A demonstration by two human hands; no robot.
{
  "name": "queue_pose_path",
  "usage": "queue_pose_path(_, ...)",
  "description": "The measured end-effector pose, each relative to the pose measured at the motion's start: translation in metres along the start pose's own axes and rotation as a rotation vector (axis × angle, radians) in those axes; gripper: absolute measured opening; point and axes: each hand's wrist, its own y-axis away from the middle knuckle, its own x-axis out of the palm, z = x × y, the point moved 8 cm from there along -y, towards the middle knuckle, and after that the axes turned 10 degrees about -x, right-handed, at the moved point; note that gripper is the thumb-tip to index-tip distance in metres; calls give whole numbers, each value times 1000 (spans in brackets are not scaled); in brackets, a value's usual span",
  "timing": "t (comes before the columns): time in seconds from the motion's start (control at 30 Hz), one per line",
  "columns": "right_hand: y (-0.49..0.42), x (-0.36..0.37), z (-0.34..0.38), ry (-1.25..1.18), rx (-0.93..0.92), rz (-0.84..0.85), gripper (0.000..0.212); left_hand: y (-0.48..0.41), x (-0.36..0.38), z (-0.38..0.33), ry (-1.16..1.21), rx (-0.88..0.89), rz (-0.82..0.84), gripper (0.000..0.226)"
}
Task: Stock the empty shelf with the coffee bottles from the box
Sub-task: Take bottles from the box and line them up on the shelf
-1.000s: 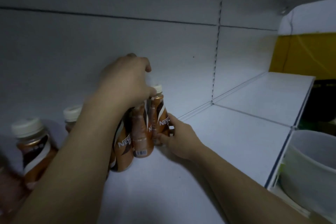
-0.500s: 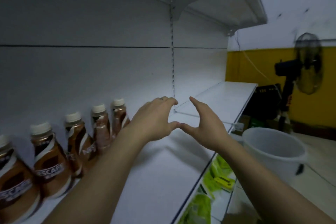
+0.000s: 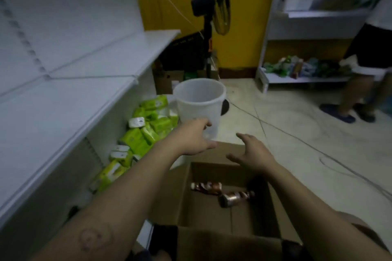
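An open cardboard box (image 3: pixel 273 214) stands on the floor below me. Two brown coffee bottles lie on their sides inside it: one (image 3: pixel 206 187) toward the back left, the other (image 3: pixel 235 196) just right of it. My left hand (image 3: pixel 194 136) hovers above the box's far left corner, fingers apart and empty. My right hand (image 3: pixel 253 154) is spread above the box's far edge, also empty. The white shelf (image 3: pixel 63 99) runs along my left; the bottles standing on it are out of view.
A white plastic bucket (image 3: pixel 199 101) stands just beyond the box. Green packets (image 3: pixel 148 131) fill the lower shelf on the left. A standing fan (image 3: pixel 214 6) is behind. Another person's legs (image 3: pixel 356 91) stand at the right. Cables cross the floor.
My view has swung from the shelf and its row of bottles down to the box. Both hands left the bottles and now reach, empty, over the box.
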Motion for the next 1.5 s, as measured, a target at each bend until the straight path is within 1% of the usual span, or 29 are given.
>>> queue_pose_path(0.1,31,42,-78,-56,196,85,79,-23,76,-7,38,-37,154,69)
queue_pose_path(0.23,83,120,-151,-182,434,312,67,-49,164,15,44,-157,312,64)
queue_pose_path(0.33,100,163,-179,-266,551,399,66,-71,219,40,59,-263,389,59)
queue_pose_path(0.4,93,185,-191,-332,601,412,65,-84,254,58,78,-337,438,52)
queue_pose_path(0.47,83,208,-199,-410,656,420,68,-92,291,80,134,-420,502,47)
queue_pose_path(0.53,75,232,-208,-475,730,441,72,-96,327,106,211,-541,536,44)
queue_pose_path(0.6,67,258,-219,-508,769,462,69,-100,360,128,292,-681,555,42)
queue_pose_path(0.67,57,284,-234,-517,799,461,61,-105,393,143,389,-841,614,43)
queue_pose_path(0.73,41,311,-249,-499,823,466,51,-117,418,157,549,-1018,648,50)
queue_pose_path(0.8,29,334,-264,-508,877,453,46,-131,440,164,711,-1148,676,58)
queue_pose_path(0.87,20,352,-280,-543,966,390,49,-146,459,168,866,-1259,671,64)
queue_pose_path(0.97,12,375,-300,-602,1087,320,56,-168,489,169,988,-1348,664,70)
queue_pose_path(1.1,12,396,-322,-745,1296,208,70,-178,526,170,1216,-1526,667,76)
queue_pose_path(1.17,7,405,-326,-802,1331,191,76,-186,536,176,1280,-1540,623,70)
queue_pose_path(1.2,4,408,-327,-808,1333,172,76,-192,539,180,1287,-1511,599,61)
queue_pose_path(1.27,-1,413,-332,-789,1331,88,73,-198,544,185,1261,-1450,583,34)
queue_pose_path(1.3,-1,414,-332,-771,1325,53,73,-194,546,188,1223,-1436,593,28)
queue_pose_path(1.33,0,416,-331,-755,1316,36,73,-187,547,191,1167,-1423,620,28)
queue_pose_path(1.4,6,416,-326,-737,1286,48,71,-166,547,196,1025,-1401,694,40)
queue_pose_path(1.43,12,415,-322,-717,1270,77,70,-154,546,200,953,-1395,715,45)
queue_pose_path(1.5,30,410,-316,-636,1235,169,68,-136,543,210,802,-1337,688,55)
